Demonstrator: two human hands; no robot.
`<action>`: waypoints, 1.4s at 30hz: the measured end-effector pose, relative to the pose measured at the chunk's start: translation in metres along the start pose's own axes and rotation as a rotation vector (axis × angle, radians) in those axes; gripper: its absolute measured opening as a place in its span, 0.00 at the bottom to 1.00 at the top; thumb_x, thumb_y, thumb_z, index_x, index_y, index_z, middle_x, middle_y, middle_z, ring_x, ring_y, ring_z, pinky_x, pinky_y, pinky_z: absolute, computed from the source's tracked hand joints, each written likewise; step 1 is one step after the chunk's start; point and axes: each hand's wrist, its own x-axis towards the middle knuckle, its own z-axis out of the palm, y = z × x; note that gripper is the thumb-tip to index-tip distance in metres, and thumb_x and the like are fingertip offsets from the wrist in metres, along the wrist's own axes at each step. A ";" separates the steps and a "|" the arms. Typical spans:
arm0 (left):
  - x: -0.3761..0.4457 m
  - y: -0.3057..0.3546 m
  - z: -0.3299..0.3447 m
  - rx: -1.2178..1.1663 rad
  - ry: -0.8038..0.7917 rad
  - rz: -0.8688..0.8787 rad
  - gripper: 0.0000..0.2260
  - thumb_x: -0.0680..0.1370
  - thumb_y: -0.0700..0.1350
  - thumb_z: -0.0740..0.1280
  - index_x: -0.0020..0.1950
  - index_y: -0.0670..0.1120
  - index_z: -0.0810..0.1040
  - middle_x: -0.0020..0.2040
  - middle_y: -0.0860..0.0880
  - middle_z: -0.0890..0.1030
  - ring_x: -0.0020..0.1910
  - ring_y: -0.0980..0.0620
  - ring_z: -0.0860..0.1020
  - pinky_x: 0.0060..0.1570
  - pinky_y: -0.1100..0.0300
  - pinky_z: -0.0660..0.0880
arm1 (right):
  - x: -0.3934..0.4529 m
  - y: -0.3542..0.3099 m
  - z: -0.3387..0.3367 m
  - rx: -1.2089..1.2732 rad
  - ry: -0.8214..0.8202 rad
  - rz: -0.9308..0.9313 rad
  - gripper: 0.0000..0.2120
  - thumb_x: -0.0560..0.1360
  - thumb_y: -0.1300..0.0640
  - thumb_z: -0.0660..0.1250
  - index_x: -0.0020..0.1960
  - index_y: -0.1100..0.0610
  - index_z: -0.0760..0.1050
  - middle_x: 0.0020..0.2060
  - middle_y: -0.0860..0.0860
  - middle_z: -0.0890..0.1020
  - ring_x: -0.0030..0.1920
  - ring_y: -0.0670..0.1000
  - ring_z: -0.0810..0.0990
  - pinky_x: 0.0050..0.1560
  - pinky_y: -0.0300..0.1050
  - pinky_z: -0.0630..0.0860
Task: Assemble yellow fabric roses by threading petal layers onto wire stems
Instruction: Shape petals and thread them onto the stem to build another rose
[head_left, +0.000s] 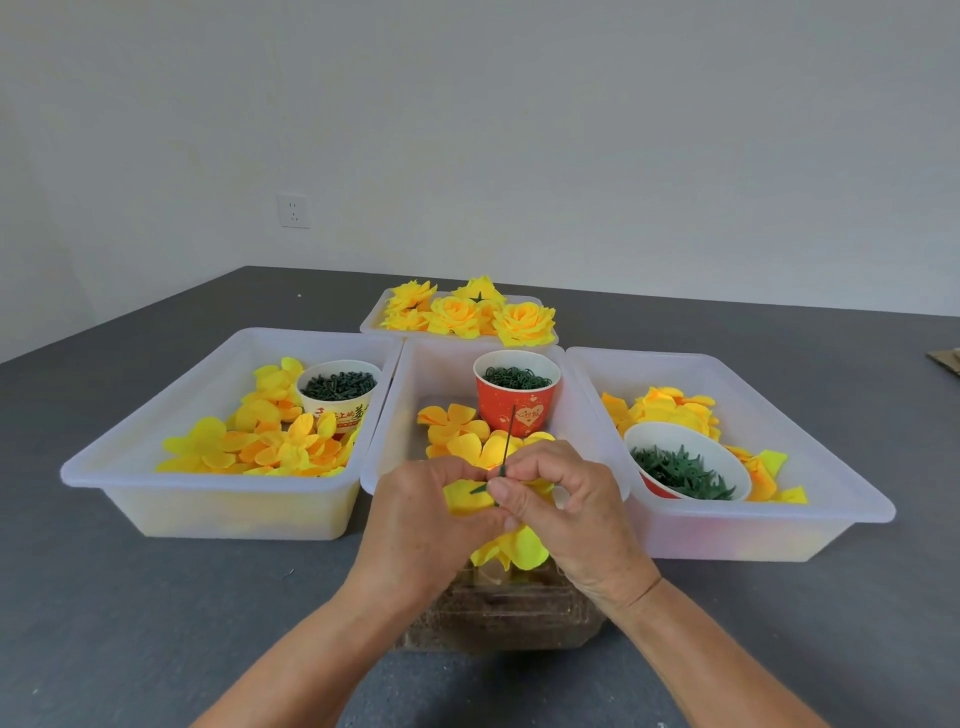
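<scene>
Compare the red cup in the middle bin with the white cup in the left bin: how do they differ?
The red cup has a red outside with a heart print; the white cup is white with red lettering. The red cup holds dark green rings; the white cup holds dark green straight pieces. The red cup stands clear of petals at its rim; the white cup is partly hidden by yellow petals. Both stand upright and look nearly full.

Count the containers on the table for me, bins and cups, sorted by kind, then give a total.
White plastic bins: 4 (left, middle, right, back)
Red paper cup: 1
White printed paper cup: 1
Tipped cup with white inside: 1
Total: 7
</scene>
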 end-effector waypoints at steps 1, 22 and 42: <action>0.000 0.000 0.000 0.008 -0.005 0.001 0.14 0.63 0.51 0.79 0.36 0.62 0.74 0.32 0.66 0.74 0.38 0.80 0.70 0.37 0.82 0.66 | 0.000 -0.001 -0.001 0.013 -0.003 0.011 0.04 0.67 0.52 0.72 0.34 0.48 0.78 0.35 0.45 0.81 0.42 0.48 0.78 0.47 0.51 0.76; -0.005 0.005 -0.006 0.243 0.189 0.349 0.02 0.68 0.41 0.76 0.37 0.44 0.84 0.38 0.51 0.82 0.43 0.46 0.77 0.50 0.43 0.72 | 0.008 -0.015 -0.022 0.136 -0.155 0.154 0.07 0.66 0.62 0.74 0.37 0.51 0.81 0.37 0.45 0.83 0.44 0.43 0.80 0.49 0.35 0.75; 0.001 0.014 -0.014 0.026 0.152 0.206 0.04 0.69 0.48 0.75 0.41 0.50 0.84 0.40 0.56 0.81 0.46 0.56 0.77 0.48 0.58 0.73 | 0.004 -0.018 -0.019 0.187 -0.175 0.212 0.03 0.69 0.59 0.71 0.43 0.55 0.83 0.41 0.52 0.84 0.45 0.47 0.80 0.47 0.40 0.76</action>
